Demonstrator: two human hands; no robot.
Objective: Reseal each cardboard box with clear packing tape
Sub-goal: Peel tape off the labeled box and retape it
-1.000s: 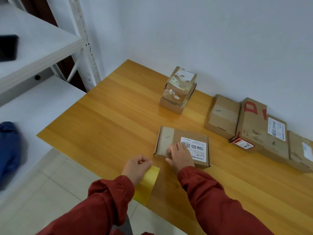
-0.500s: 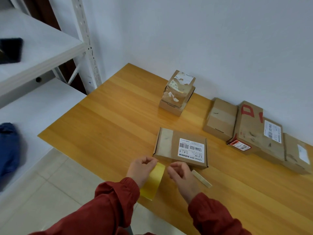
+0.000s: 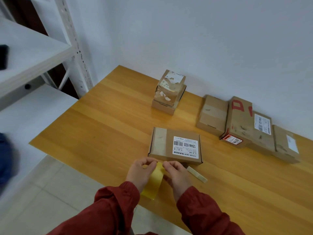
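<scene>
1. The left hand is gripping a yellowish, translucent roll of packing tape, with its fingers curling round the roll's upper rim.
2. The right hand is pinching the top of the same roll between thumb and fingertips, close against the left hand's fingers.
3. Both hands are holding the roll above the near edge of the light wooden table.
4. A flat brown cardboard box with a white barcode label is lying closed on the table just beyond the hands, with a pale band of tape running across its left end.
5. A pale narrow strip is lying on the table just beside the right hand.
6. A stack of two small brown boxes is sitting farther back.
7. A row of brown cardboard boxes is lying along the white wall on the right.
8. White metal shelving is standing to the left of the table.
</scene>
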